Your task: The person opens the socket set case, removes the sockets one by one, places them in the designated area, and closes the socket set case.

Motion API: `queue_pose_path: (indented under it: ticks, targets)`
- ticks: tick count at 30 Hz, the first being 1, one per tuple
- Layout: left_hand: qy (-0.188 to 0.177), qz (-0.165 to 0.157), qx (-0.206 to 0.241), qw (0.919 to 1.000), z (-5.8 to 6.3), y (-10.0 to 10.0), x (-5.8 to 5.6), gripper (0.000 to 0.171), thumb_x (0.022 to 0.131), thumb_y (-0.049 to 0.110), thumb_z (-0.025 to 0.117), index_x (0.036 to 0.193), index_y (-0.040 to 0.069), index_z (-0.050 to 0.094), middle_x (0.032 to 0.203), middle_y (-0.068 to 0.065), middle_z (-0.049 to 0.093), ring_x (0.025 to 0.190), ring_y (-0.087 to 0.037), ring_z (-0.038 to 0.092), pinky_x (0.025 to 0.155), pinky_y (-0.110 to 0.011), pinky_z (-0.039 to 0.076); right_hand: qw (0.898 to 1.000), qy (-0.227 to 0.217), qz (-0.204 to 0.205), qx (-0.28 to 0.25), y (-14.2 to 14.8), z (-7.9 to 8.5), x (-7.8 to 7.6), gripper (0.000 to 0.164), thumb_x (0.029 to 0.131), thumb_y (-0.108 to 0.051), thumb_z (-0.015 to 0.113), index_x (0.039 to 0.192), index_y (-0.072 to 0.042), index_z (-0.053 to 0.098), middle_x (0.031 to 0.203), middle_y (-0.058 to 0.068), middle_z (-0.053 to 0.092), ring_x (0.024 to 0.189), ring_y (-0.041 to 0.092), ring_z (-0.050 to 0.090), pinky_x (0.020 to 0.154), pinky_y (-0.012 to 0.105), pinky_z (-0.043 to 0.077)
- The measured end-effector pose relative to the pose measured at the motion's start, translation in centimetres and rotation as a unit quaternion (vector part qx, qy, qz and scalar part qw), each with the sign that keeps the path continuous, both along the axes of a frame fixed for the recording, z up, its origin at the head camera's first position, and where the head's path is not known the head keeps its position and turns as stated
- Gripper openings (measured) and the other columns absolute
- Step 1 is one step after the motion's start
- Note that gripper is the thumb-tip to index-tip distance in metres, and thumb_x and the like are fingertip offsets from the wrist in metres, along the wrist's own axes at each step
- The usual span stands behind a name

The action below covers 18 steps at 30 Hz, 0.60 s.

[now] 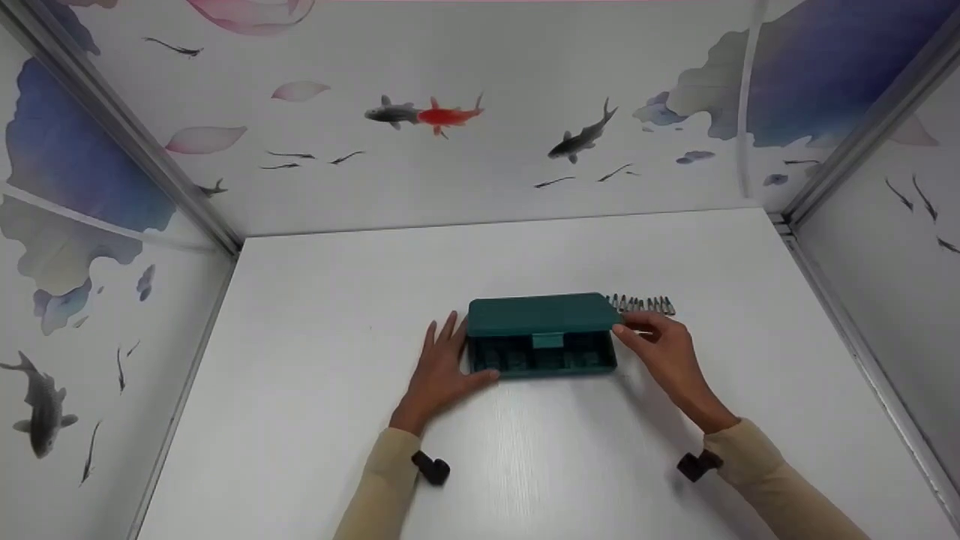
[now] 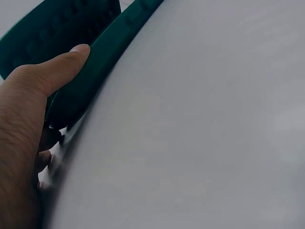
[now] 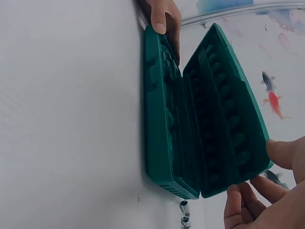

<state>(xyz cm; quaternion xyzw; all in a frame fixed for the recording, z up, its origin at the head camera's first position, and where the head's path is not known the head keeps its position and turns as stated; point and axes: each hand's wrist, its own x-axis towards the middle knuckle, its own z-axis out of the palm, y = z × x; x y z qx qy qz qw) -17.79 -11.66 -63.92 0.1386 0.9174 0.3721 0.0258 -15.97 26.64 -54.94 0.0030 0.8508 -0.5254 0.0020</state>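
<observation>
A dark green plastic case sits on the table with its hinged lid partly raised. Rows of moulded recesses line the lid's inside, and more show dimly in the base. At the case's left end, my left hand holds the base, its thumb over the front rim and its fingers along the side. My right hand pinches the lid's right front corner, thumb on one face and fingertips on the other. Part of the left fingers is hidden by the case.
A row of small shiny metal pieces stands just behind the case's right end, close to my right hand. The white table is bounded by printed panels at the back and both sides.
</observation>
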Motion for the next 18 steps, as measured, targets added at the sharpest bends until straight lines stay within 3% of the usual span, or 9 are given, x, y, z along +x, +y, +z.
queue_pose_path:
  ticks: [7,11,15,18]
  targets:
    - [-0.021,-0.001,0.015,0.9997,0.7,-0.2,-0.2,0.115,0.090,0.075,0.077,0.177,0.020,0.027,0.184,-0.009,0.017,0.170,-0.043,0.003,0.133,-0.065,0.019,1.000,0.011,-0.008,-0.013,-0.3,-0.5,0.4,0.036,0.107,-0.024,0.078,0.135,-0.002,0.074,0.135,0.016,0.073,0.124,0.027,0.066,0.097,0.012,0.052]
    - [-0.064,-0.016,0.036,0.9972,1.8,-0.8,-0.1,0.117,0.091,0.070,0.080,0.178,0.016,0.023,0.184,-0.012,0.015,0.169,-0.047,0.000,0.132,-0.068,0.018,1.000,0.026,-0.005,-0.008,-0.5,-0.8,0.5,0.034,0.106,-0.022,0.079,0.133,-0.003,0.076,0.133,0.015,0.074,0.122,0.024,0.067,0.098,0.012,0.052]
    - [-0.125,-0.034,0.100,0.9865,3.4,-1.5,0.3,0.121,0.091,0.065,0.083,0.178,0.014,0.016,0.184,-0.010,0.015,0.170,-0.042,0.001,0.133,-0.067,0.015,1.000,0.031,-0.002,0.002,-0.5,-1.1,0.8,0.032,0.105,-0.022,0.079,0.132,-0.004,0.076,0.132,0.013,0.075,0.122,0.024,0.067,0.099,0.015,0.052]
    - [-0.146,-0.051,0.178,0.9719,4.2,-1.7,0.6,0.117,0.096,0.058,0.082,0.178,0.011,0.013,0.183,-0.009,0.020,0.170,-0.034,0.014,0.135,-0.058,0.017,0.999,0.036,-0.003,0.004,-0.3,-1.3,1.0,0.031,0.106,-0.020,0.079,0.132,-0.004,0.076,0.132,0.013,0.074,0.122,0.025,0.067,0.099,0.018,0.052]
